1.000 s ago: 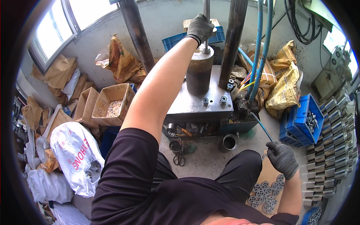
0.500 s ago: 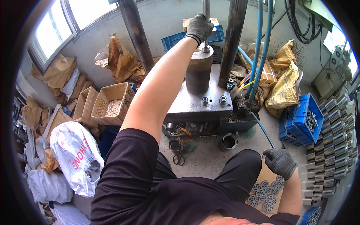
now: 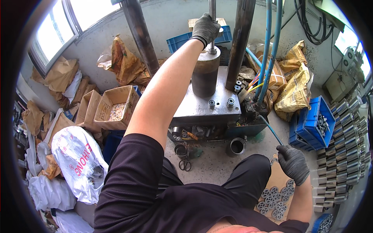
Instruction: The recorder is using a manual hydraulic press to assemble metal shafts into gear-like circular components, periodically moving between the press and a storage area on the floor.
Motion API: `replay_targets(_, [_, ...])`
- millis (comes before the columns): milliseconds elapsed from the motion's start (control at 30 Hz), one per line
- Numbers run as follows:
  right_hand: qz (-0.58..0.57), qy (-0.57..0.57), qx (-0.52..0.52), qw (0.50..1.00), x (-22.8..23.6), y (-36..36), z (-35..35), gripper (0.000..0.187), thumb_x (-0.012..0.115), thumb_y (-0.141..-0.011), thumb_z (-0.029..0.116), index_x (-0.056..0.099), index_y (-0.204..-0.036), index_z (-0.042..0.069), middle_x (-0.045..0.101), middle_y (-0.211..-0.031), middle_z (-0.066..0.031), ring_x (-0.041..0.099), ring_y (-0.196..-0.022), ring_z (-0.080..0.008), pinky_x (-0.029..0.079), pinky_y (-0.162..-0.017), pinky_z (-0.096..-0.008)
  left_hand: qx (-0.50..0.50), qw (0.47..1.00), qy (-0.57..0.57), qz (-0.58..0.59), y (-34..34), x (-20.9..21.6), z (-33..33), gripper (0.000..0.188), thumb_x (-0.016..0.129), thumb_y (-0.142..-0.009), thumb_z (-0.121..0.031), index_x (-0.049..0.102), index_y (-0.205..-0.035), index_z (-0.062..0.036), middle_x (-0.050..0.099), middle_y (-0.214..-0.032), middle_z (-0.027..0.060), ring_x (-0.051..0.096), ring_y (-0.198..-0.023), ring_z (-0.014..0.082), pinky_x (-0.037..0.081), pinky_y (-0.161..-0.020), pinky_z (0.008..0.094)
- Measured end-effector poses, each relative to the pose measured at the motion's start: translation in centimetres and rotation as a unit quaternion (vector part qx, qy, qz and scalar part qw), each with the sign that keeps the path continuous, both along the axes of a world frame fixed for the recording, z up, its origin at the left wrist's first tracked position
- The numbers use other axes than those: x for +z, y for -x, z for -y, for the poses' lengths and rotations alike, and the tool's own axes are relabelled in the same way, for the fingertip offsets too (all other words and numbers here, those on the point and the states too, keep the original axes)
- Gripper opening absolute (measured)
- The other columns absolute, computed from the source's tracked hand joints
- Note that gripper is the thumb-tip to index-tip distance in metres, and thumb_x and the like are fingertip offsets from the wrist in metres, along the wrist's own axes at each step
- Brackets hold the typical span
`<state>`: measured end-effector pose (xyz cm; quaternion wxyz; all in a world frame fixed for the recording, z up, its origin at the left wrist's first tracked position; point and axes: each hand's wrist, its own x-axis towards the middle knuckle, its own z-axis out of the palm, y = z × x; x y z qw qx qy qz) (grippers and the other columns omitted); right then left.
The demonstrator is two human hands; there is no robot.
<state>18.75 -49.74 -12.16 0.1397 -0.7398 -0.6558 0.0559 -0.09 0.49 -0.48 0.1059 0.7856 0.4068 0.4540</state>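
Observation:
My left hand (image 3: 206,28), in a dark grey glove, reaches out to the press and is closed round the upright metal rod (image 3: 212,11). A small round metal piece shows at its right edge; how the fingers meet it is hidden. Below stands a thick steel cylinder (image 3: 206,73) on the press's flat metal plate (image 3: 194,105). My right hand (image 3: 294,165), gloved alike, is closed on the near end of a thin blue-grey lever (image 3: 272,131) that slants up to the press's valve block. Two small metal rings (image 3: 230,103) rest on the plate.
Dark steel columns (image 3: 237,42) flank the cylinder, with blue hoses (image 3: 271,58) to their right. A metal cup (image 3: 237,147) and scissors (image 3: 185,165) are on the floor. Blue crates (image 3: 316,124) and stacked metal tubes (image 3: 342,151) stand right; cartons (image 3: 116,106) and sacks left.
My right hand has shifted slightly forward and to the right, and less of the lever shows past it. My left hand stays on the rod.

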Motion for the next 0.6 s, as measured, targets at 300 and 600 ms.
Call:
replay_targets(300, [0.063,0.065,0.027,0.996,0.2,-0.8,-0.4,0.023,0.066,-0.091,0.016,0.073,-0.110,0.005,0.073,-0.088,-0.0212,0.071,-0.086,-0.0395,0.056,-0.080,-0.0488,-0.003,1.000,0.004,0.020,0.0,-0.2,-0.1,0.048,0.084,-0.078,-0.031,0.066,-0.110,0.0002,0.076,-0.096,0.0206,0.075,-0.092,0.0366,0.060,-0.090,0.0440])
replay_targets(600, [0.171,-0.345,-0.040,0.922,7.8,-4.6,-14.0,0.014,0.062,-0.095,0.011,0.066,-0.107,0.005,0.069,-0.093,-0.0206,0.068,-0.090,-0.0412,0.053,-0.081,-0.0507,0.001,1.000,-0.002,-0.004,0.4,0.0,0.4,0.045,0.080,-0.080,-0.031,0.067,-0.111,-0.0005,0.076,-0.096,0.0211,0.075,-0.094,0.0367,0.059,-0.090,0.0441])
